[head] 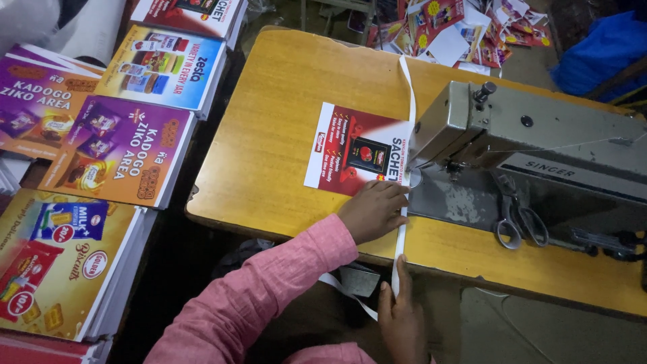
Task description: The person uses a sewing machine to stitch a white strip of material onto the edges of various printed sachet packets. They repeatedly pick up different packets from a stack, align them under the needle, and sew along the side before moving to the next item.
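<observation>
Red-and-white printed paper sheet [356, 149] is lying flat on the yellow wooden counter [269, 135], the left hand [373, 210] pressing spread fingers on its near edge to steady it beside the grey sewing machine [532, 148], while the right hand [402, 317] is pinching the white edging tape [402, 236] taut.

The grey metal sewing machine [532, 145] runs off the right edge. Its needle is too small to tell. The right hand [403, 317] is cut by the bottom edge. Stacked printed cardboard posters [64, 259] are cropped at the left edge.
</observation>
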